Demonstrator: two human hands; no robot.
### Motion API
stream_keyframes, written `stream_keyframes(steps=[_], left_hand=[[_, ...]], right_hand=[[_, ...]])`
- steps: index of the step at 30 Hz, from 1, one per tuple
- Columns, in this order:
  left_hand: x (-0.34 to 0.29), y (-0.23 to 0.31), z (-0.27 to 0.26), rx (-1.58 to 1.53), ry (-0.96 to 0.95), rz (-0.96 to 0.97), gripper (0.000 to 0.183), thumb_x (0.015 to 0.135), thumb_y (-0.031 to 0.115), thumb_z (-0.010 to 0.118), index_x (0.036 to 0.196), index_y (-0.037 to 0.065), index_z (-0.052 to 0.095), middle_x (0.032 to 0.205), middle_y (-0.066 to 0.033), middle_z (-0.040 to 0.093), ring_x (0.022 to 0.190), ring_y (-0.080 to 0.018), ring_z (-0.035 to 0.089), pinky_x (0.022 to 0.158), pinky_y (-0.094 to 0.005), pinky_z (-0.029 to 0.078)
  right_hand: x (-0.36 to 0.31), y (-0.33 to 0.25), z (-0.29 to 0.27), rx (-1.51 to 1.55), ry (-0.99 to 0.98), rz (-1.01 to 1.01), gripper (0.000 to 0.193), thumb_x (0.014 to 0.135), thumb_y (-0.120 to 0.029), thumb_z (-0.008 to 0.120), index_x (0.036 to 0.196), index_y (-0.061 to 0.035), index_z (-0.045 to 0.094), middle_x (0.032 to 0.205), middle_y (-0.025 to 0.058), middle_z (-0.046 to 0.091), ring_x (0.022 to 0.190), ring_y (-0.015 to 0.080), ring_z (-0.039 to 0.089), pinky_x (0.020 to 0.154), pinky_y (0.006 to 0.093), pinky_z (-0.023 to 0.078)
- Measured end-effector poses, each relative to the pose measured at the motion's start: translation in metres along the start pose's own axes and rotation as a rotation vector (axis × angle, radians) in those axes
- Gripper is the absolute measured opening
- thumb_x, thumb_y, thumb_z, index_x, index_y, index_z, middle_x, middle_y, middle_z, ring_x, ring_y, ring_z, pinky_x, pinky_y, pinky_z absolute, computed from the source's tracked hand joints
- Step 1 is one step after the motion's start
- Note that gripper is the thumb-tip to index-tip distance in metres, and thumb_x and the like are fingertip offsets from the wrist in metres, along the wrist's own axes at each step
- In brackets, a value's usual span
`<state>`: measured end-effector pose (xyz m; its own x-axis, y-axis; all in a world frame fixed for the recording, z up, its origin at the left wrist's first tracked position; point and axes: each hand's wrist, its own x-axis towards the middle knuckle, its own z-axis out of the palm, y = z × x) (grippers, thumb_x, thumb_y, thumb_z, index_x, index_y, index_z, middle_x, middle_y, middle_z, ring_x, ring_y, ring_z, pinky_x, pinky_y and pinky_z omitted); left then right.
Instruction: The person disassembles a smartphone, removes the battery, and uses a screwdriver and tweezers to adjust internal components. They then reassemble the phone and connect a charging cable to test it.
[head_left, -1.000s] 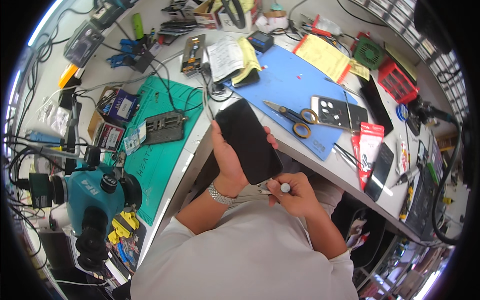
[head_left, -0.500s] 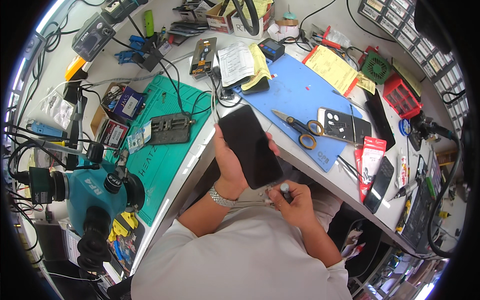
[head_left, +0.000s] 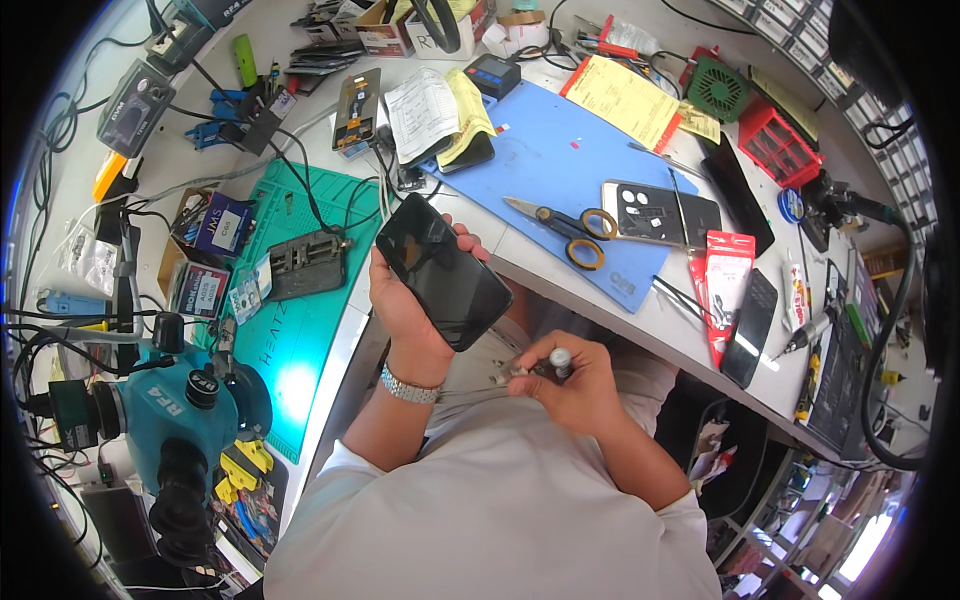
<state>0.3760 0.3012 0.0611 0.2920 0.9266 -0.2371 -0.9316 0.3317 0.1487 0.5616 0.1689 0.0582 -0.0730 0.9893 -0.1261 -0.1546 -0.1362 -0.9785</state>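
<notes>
My left hand (head_left: 410,320) is closed round a smartphone (head_left: 445,270), its dark, glossy screen tilted up. The fingertips wrap over the phone's far right edge. Lower and to the right, over my lap, my right hand (head_left: 570,385) is closed on a small tool with a round grey end (head_left: 561,358). That end pokes up between the curled fingers, and the rest of the tool is mostly hidden. Near the thumb and fingertip is a small pale bit (head_left: 515,372) too blurred to name. The phone and the right hand are apart.
A teal microscope (head_left: 180,400) stands left beside a green mat (head_left: 300,340) with a phone holder (head_left: 307,265). On the blue mat (head_left: 540,140) lie scissors (head_left: 570,230); a phone back (head_left: 660,213) is beside them. The bench edge (head_left: 600,310) runs before me.
The phone has turned and tilted in my left hand, with a reflection now on its screen. A bright light patch has appeared on the green mat. The whole view has shifted.
</notes>
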Motion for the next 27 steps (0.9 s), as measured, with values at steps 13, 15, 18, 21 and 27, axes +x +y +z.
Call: stream_keyframes(steps=[13,15,18,21,27], left_hand=[[-0.01,-0.019,0.013,0.183,-0.1,0.17,0.079,0.109,0.066,0.032,0.138,-0.002,0.057,0.111,-0.0206,0.064,0.097,-0.0319,0.063,0.093,-0.0509,0.053],[-0.012,-0.019,0.012,0.188,-0.132,0.158,0.083,0.108,0.072,0.029,0.141,0.002,0.057,0.113,-0.0211,0.066,0.099,-0.033,0.064,0.093,-0.0518,0.053],[-0.014,-0.02,0.012,0.212,-0.164,0.153,0.084,0.107,0.074,0.03,0.143,0.003,0.056,0.114,-0.0217,0.067,0.101,-0.0337,0.065,0.094,-0.0517,0.053],[-0.016,-0.02,0.013,0.214,-0.171,0.124,0.084,0.107,0.075,0.03,0.145,0.005,0.056,0.115,-0.0221,0.067,0.101,-0.0349,0.065,0.094,-0.0524,0.054],[-0.02,-0.026,0.011,0.296,-0.17,0.115,0.084,0.105,0.079,0.03,0.139,0.007,0.057,0.112,-0.0234,0.068,0.097,-0.0375,0.067,0.088,-0.054,0.057]], right_hand=[[0.016,-0.006,0.011,-0.093,0.205,-0.1,0.018,0.09,-0.01,0.091,0.089,0.0017,0.077,0.075,0.0008,0.071,0.068,0.0043,0.053,0.059,0.0252,0.044],[0.016,-0.003,0.01,-0.099,0.205,-0.102,0.02,0.09,-0.011,0.091,0.088,0.0022,0.077,0.075,0.0014,0.071,0.068,0.004,0.052,0.059,0.0251,0.044],[0.016,-0.002,0.008,-0.16,0.198,-0.082,0.021,0.089,-0.011,0.091,0.086,0.0025,0.075,0.074,0.0018,0.071,0.067,0.0035,0.052,0.059,0.0247,0.044],[0.017,-0.006,0.009,-0.159,0.183,-0.027,0.02,0.089,-0.008,0.09,0.084,0.0023,0.074,0.074,0.0018,0.071,0.068,0.0029,0.052,0.059,0.0247,0.044],[0.018,-0.001,0.009,-0.08,0.171,0.052,0.017,0.087,-0.004,0.088,0.081,0.0006,0.074,0.077,0.0012,0.073,0.068,0.0031,0.055,0.06,0.0246,0.044]])
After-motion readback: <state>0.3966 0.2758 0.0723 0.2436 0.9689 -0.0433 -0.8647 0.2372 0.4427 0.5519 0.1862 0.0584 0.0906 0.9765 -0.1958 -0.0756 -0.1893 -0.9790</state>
